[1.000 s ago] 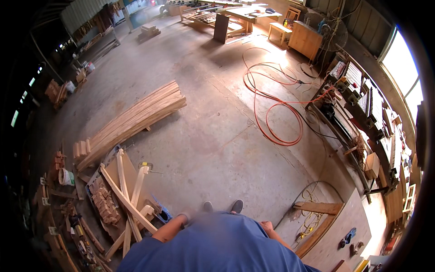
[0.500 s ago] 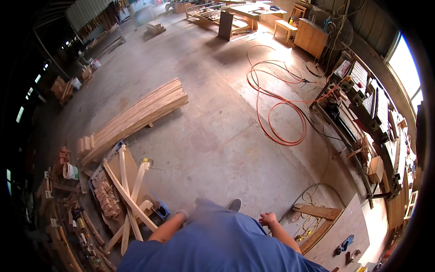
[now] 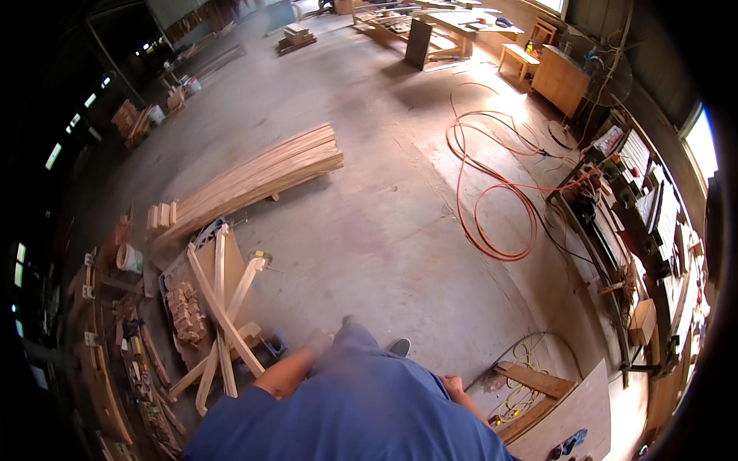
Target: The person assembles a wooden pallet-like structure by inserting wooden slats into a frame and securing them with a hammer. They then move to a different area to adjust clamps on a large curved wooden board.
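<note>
My left hand hangs low beside my blue shirt, blurred, so its fingers cannot be read. Closest to it is a bench on the left with crossed pale wooden pieces and a blue clamp. On the other side, my right hand shows just past the shirt's edge, its fingers mostly hidden by the cloth. A brown board and a pale panel with a blue tool lie to its right. One grey shoe shows on the floor between my hands.
A long stack of timber lies ahead on the left. Looped orange hose covers floor to the right, near a cluttered metal rack. A white bucket stands at left; a worktable is at the back.
The view has shifted, so the surroundings sit farther right and slightly lower. My right hand has gone partly behind the shirt, and a dark shoe tip now shows by my left hand.
</note>
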The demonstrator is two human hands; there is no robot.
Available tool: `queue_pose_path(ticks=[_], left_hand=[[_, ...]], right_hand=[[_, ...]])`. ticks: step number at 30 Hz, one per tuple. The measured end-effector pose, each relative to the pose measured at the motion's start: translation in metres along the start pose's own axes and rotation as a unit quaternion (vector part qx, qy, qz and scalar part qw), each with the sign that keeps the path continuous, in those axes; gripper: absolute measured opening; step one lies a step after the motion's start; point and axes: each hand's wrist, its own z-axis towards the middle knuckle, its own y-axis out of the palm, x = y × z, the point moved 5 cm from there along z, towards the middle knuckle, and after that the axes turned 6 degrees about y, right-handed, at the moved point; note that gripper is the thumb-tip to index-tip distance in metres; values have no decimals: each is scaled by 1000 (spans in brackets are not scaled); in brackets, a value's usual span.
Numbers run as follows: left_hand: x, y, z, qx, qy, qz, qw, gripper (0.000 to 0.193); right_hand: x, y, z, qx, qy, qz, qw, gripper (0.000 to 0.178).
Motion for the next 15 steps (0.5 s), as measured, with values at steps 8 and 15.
queue_pose_path(ticks=[8,15], left_hand=[[-44,35,20,-28,74,62,995,38],[-108,108,88,-72,102,94,988,35]], right_hand=[[10,6,64,-77,-42,-32,996,33],[-76,-31,46,-45,-3,-18,999,36]])
